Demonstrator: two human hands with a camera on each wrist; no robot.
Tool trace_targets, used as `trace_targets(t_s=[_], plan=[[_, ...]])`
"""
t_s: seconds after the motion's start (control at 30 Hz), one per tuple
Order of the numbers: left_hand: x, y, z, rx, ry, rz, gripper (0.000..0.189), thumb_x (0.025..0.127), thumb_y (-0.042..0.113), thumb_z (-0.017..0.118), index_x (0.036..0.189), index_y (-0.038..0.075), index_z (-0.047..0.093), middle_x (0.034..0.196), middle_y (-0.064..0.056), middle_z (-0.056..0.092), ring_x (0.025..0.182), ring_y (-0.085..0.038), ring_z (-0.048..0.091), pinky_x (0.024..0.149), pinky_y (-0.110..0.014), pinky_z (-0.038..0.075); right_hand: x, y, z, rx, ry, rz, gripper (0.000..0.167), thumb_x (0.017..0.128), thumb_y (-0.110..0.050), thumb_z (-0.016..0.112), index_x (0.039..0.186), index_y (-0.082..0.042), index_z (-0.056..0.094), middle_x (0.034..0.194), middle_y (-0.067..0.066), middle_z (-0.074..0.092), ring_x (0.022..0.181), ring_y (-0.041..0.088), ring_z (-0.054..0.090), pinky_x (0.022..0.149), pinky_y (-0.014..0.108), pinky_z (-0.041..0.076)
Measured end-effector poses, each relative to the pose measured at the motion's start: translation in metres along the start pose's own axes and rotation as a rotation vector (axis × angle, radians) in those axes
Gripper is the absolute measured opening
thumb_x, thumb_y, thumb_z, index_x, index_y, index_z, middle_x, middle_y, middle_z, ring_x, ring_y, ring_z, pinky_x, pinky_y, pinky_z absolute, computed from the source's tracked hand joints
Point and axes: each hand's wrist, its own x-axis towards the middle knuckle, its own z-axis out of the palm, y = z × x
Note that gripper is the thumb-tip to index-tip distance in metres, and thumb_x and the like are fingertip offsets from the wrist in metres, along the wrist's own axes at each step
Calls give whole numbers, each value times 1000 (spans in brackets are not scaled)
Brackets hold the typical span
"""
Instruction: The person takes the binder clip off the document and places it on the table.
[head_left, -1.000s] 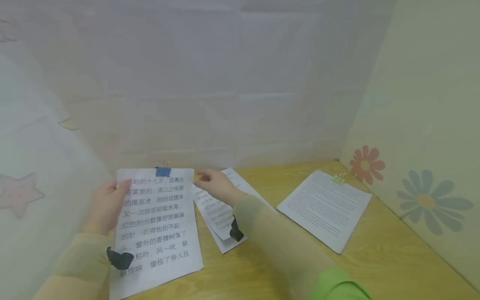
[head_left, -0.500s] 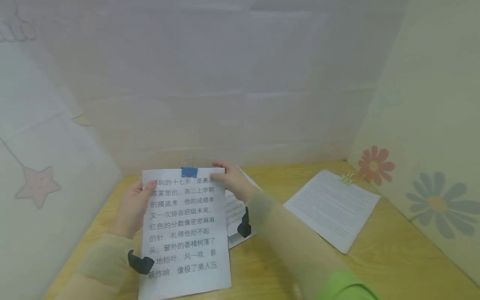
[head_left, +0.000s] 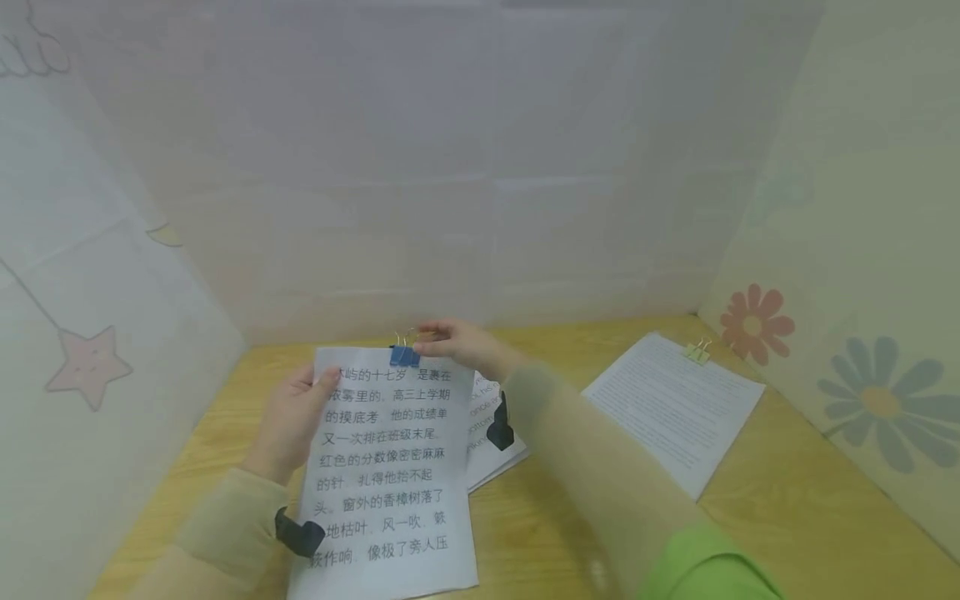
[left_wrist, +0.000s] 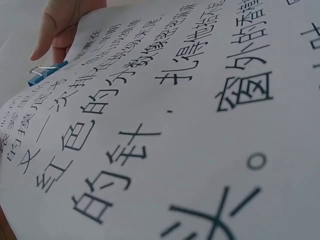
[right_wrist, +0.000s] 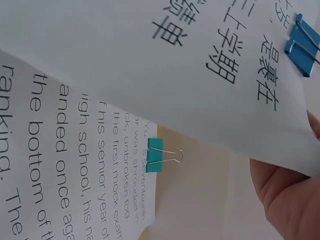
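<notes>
A stack of white sheets [head_left: 386, 500] printed with large Chinese characters is held up over the left part of the table. My left hand [head_left: 288, 417] grips its left edge, thumb on the front page and the other fingers hidden behind. A blue binder clip [head_left: 405, 357], wire handles raised, bites the top edge. My right hand [head_left: 468, 346] is at the top right corner, its thumb and forefinger spread right by the clip. In the right wrist view the page covers part of this hand [right_wrist: 292, 200]; in the left wrist view a finger points down toward the clip [left_wrist: 47, 73].
Sheets with English print [right_wrist: 75, 165] lie on the wooden table [head_left: 547, 542] behind the held stack, with a teal binder clip [right_wrist: 155, 155] on them. Farther right lies another printed stack [head_left: 675, 408] under a yellow binder clip [head_left: 697, 354]. Papered walls [head_left: 375, 208] enclose the table.
The held stack and my left hand have shifted right in the head view, partly as the view turned. My right hand went from beside the stack to its top right corner, then leftward to the blue clip.
</notes>
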Motion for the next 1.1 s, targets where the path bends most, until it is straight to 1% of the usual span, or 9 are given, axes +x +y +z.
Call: trace_targets(t_s=[0.1, 0.2, 0.4, 0.5, 0.63, 0.77, 0.87, 1.0, 1.1], plan=[[-2, 1, 7, -13, -12, 1, 55, 93, 56, 51, 130, 15, 54, 99, -7, 72, 78, -29, 71, 65, -45, 58, -3, -2, -8, 31, -65, 41, 62, 87, -44, 69, 142, -26, 47, 134, -3, 54, 115, 18, 54, 109, 42, 31], [-4, 2, 9, -31, -16, 18, 54, 94, 53, 51, 130, 13, 53, 98, -6, 72, 77, -27, 71, 65, -44, 58, -5, -5, -12, 80, -94, 78, 57, 86, -46, 68, 137, -27, 52, 127, -2, 59, 113, 21, 56, 107, 42, 33], [-7, 2, 10, -41, -14, 25, 53, 95, 51, 51, 129, 10, 52, 95, -5, 72, 75, -25, 70, 64, -42, 58, -4, -12, -14, 80, -120, 120, 49, 88, -43, 68, 131, -23, 57, 116, 1, 65, 105, 23, 61, 90, 35, 48], [-8, 3, 9, -53, -32, 12, 51, 96, 49, 51, 129, 10, 52, 96, -5, 72, 76, -26, 70, 64, -43, 58, -3, -16, -14, 80, -153, 137, 46, 88, -38, 69, 127, -18, 58, 110, 7, 68, 98, 27, 66, 81, 38, 54], [-8, 7, 9, -56, -56, -7, 49, 96, 47, 54, 127, 9, 53, 96, -7, 72, 77, -26, 70, 65, -43, 58, -3, -19, -12, 78, -196, 161, 40, 87, -33, 72, 120, -14, 60, 102, 13, 70, 87, 31, 70, 74, 41, 57], [-4, 14, 9, -23, -57, -29, 53, 93, 50, 58, 132, 14, 53, 102, -9, 70, 80, -27, 70, 67, -41, 58, -4, -19, -9, 58, -202, 154, 34, 86, -31, 72, 115, -14, 63, 100, 13, 70, 84, 29, 70, 73, 40, 58], [-1, 19, 10, 38, -52, -55, 57, 90, 55, 59, 135, 19, 53, 105, -9, 69, 81, -27, 70, 68, -40, 58, -3, -18, -7, 57, -200, 143, 34, 87, -31, 72, 116, -16, 64, 101, 12, 70, 85, 29, 70, 73, 40, 58], [2, 21, 10, 91, -50, -74, 58, 89, 58, 58, 131, 17, 57, 107, -9, 70, 83, -27, 70, 68, -39, 58, -3, -16, -6, 72, -203, 131, 43, 87, -31, 71, 125, -16, 59, 104, 11, 69, 87, 28, 70, 74, 39, 58], [3, 22, 10, 100, -51, -67, 57, 88, 58, 58, 123, 13, 61, 122, -3, 65, 93, -26, 68, 69, -37, 57, -4, -17, -8, 70, -215, 118, 49, 88, -30, 71, 132, -15, 55, 105, 10, 69, 88, 27, 70, 75, 37, 57]])
